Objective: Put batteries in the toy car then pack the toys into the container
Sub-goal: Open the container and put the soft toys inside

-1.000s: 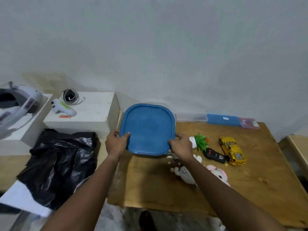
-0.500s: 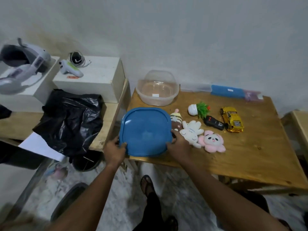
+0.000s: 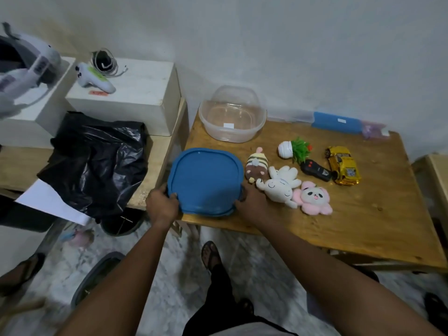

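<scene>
Our left hand (image 3: 161,204) and right hand (image 3: 252,202) clasp 2 edges of the blue lid (image 3: 206,178), likely parking it so the container (image 3: 230,135) lies open.

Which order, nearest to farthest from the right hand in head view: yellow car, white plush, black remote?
1. white plush, beside the right hand gripping the blue lid
2. black remote, farther right
3. yellow car, farthest right
</scene>
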`<action>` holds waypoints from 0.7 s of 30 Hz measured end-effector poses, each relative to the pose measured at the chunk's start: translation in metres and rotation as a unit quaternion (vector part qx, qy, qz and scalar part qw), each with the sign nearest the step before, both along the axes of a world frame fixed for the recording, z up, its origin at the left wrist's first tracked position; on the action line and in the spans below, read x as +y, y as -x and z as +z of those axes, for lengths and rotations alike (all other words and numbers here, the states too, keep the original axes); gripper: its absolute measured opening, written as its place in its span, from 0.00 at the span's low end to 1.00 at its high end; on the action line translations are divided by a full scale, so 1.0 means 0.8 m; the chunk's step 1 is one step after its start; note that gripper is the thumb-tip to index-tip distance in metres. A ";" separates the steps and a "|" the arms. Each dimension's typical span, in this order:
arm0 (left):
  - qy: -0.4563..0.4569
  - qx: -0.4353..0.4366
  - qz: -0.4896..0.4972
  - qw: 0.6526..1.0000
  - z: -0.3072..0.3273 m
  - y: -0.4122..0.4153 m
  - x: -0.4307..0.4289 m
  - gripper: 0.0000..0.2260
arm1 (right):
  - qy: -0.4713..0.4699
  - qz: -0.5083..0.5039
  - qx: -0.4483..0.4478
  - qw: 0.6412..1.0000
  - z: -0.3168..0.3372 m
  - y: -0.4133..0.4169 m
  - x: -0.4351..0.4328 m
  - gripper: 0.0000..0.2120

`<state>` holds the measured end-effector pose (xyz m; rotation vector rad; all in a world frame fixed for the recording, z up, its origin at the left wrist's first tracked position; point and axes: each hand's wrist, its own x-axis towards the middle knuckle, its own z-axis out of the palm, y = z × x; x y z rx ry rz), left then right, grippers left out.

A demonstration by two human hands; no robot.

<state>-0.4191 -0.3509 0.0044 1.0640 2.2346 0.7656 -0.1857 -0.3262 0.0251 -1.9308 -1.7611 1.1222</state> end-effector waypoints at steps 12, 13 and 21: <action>0.084 0.120 -0.068 0.987 0.016 -0.043 0.014 0.26 | -0.056 -0.028 -0.053 0.997 -0.006 -0.027 -0.013 0.19; 0.067 0.107 -0.087 0.988 0.022 -0.053 0.014 0.28 | -0.055 -0.039 -0.053 0.996 -0.002 -0.033 -0.016 0.21; -0.038 0.084 -0.263 0.960 0.058 -0.165 0.026 0.23 | -0.080 -0.133 -0.047 0.987 0.027 -0.120 -0.036 0.22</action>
